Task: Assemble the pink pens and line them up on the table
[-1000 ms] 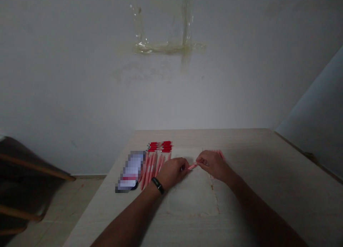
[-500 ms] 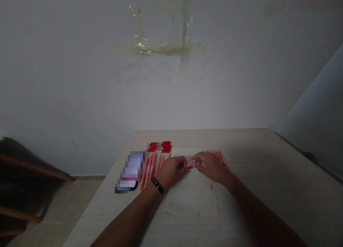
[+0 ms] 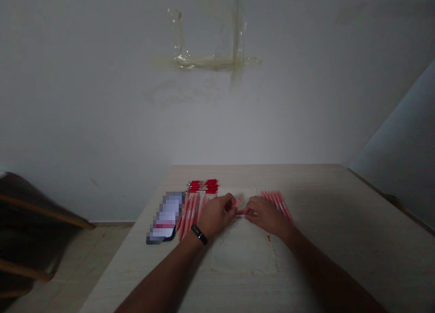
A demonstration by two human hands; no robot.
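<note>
Legible text: none; no word, brand or number can be made out. Marked surfaces on the worktop (image 3: 326, 199), left to right. Phone (image 3: 166, 215), left: screen covered by coarse blur blocks; a pinkish-red band crosses its near part, content unreadable. Left pink pens (image 3: 190, 213), beside the phone: pale patches partway along some barrels, possibly print, too small to read. Red pens (image 3: 203, 186), far side of these: light patches about mid-barrel, lettering unconfirmed. Right pink pens (image 3: 278, 203): whitish patches on barrels, illegible. Black wristband (image 3: 199, 234), on the left wrist: face dark, with nothing decipherable.
</note>
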